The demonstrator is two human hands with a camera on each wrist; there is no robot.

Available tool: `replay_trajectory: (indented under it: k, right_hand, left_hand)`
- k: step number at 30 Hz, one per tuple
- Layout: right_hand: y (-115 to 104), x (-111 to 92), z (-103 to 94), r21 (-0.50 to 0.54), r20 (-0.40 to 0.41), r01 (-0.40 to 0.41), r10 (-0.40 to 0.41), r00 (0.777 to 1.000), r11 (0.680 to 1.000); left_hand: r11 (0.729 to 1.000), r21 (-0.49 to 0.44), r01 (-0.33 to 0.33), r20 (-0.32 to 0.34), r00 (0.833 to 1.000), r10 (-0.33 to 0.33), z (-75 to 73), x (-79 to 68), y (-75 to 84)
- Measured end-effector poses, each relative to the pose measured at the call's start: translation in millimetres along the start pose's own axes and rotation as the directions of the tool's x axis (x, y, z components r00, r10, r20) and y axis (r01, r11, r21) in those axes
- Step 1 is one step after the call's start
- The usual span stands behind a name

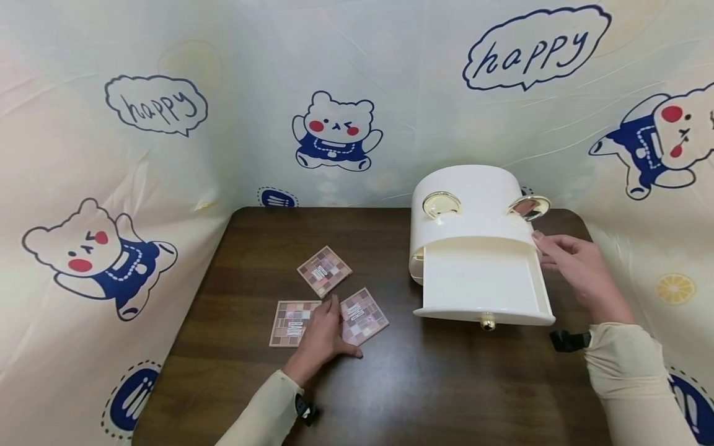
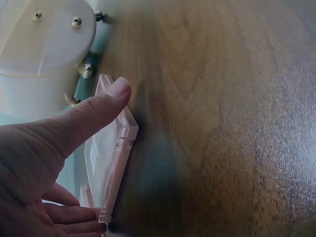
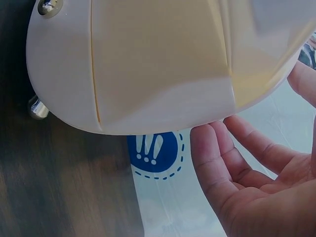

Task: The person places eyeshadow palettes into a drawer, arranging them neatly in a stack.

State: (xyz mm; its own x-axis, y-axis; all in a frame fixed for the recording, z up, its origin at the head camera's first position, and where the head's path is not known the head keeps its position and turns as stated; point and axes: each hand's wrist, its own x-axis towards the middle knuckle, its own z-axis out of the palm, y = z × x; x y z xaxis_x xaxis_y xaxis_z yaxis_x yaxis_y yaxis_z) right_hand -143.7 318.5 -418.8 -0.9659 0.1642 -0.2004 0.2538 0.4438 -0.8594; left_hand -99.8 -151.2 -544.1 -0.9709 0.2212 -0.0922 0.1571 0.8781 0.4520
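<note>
On the tabletop (image 1: 407, 390), head view: three palettes lie close together, the far palette (image 1: 325, 271), left palette (image 1: 287, 324) and right palette (image 1: 365, 316). The left hand (image 1: 321, 331) is over the gap between the nearer two. To the right stands a white box (image 1: 468, 192), drawer (image 1: 481, 279) pulled out, knob (image 1: 488, 321) facing front; the right hand (image 1: 582, 267) touches the box's right side. Left wrist view: thumb (image 2: 91, 112) spread well away from the bent fingers (image 2: 74, 216), one palette between; no firm grip can be confirmed. Right wrist view: fingers slightly bent, tips against the box's rounded wall, thumb apart, nothing enclosed.
</note>
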Motion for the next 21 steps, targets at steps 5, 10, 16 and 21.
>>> replay_trajectory:
  k: [5, 10, 16, 21]
  right_hand:
    - [-0.1, -0.2, -0.1, 0.002, 0.006, -0.007, 0.007, 1.0, 1.0]
    - [-0.8, -0.8, 0.0, -0.001, 0.0, -0.007, 0.007, 1.0, 1.0]
    - [-1.4, -0.9, 0.3, 0.008, -0.012, 0.001, 0.0, 1.0, 1.0]
    - [-0.8, 0.0, -0.2, 0.017, -0.004, 0.01, -0.01, 1.0, 1.0]
  left_hand:
    - [0.999, 0.036, 0.005, 0.012, 1.0, -0.005, 1.7, 1.3, 0.0]
    - [0.996, 0.086, -0.012, 0.023, 1.0, 0.01, 0.5, 1.6, 1.8]
    - [0.995, 0.095, -0.026, -0.006, 1.0, 0.026, 1.3, 1.9, 1.9]
    - [0.999, 0.038, -0.017, -0.036, 0.999, 0.018, -0.2, 1.9, 1.5]
